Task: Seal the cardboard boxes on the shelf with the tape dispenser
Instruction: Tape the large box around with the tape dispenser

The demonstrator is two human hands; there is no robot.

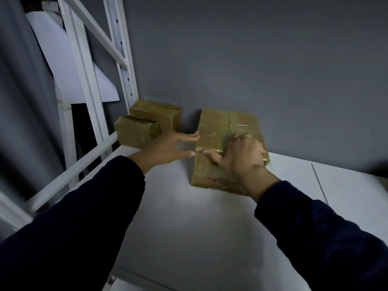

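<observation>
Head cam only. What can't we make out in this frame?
Tape dispenser: nowhere in the head view.
Right hand: its fingertips curl under its own knuckles, so pressing or pinching the tape cannot be told.
Large box: near right corner hidden by that hand; red print on its front is blurred.
Front small box and rear small box: dim and blurred, seal state unclear.

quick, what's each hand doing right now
Left hand: open, straight fingers touching the flat brown cardboard box.
Right hand: fingers curled on that box's taped top; grip cannot be told.

Grey wall [273,59] behind; white shelf board [189,227]; white rack upright [123,59] left; dim light
</observation>
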